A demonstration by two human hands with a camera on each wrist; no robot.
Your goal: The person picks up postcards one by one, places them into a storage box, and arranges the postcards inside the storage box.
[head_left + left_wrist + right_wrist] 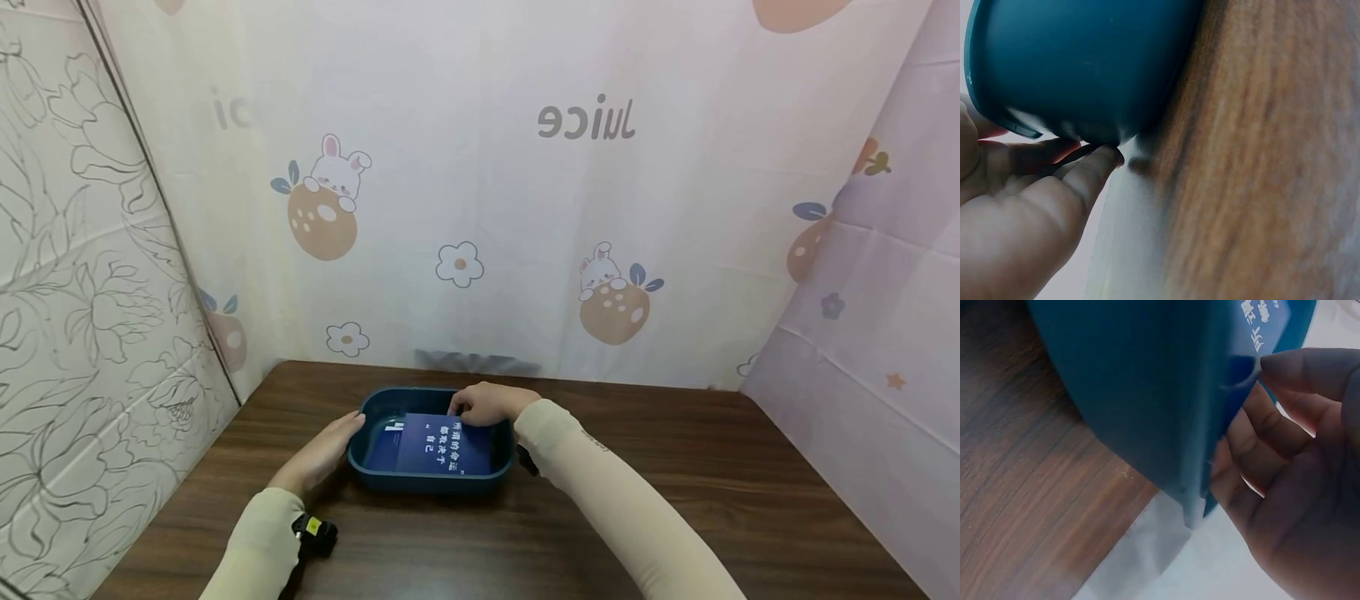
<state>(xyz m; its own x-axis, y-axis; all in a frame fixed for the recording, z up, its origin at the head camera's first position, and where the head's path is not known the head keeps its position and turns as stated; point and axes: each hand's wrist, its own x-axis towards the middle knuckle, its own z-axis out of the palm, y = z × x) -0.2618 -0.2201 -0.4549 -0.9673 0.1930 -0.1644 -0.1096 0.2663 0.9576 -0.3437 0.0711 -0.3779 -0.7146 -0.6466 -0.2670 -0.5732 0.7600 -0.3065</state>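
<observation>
A dark teal plastic basin (431,482) with rounded corners stands on the table. Inside it, a blue card (431,446) printed with white Chinese characters lies over another blue card (382,452) with white marks at its left. My right hand (491,403) reaches in over the far right corner and pinches the upper card by its edge. In the right wrist view, the thumb (1300,372) presses on the card's printed face, with the other fingers behind it. At the basin's left end, my left hand (322,450) rests extended fingers (1088,172) against the outer wall near the rim.
The dark brown wooden table (675,467) reaches back to a pale printed curtain (480,183) with rabbits and fruit. More patterned cloth (90,333) hangs along the left side and another panel (885,350) along the right. A small black device (318,533) is strapped to the left wrist.
</observation>
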